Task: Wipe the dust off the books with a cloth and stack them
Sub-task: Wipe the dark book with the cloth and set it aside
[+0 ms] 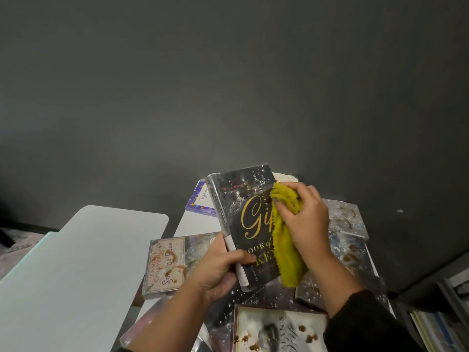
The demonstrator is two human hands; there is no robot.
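My left hand (218,270) grips a dark hardcover book with gold lettering (243,209) by its spine edge, holding it tilted above the table. My right hand (304,219) holds a bunched yellow-green cloth (286,250) pressed against the book's front cover, covering the right part of the title. White specks show on the upper cover. Several other dusty, stained books lie flat below: a beige one (167,265) at left, a pale one (276,331) near me, and grey ones (350,240) at right.
A purple-and-white book (200,196) lies at the far end of the table. A white table (83,262) stands to the left with a dark gap between. A shelf with books (441,318) is at lower right. A dark wall fills the background.
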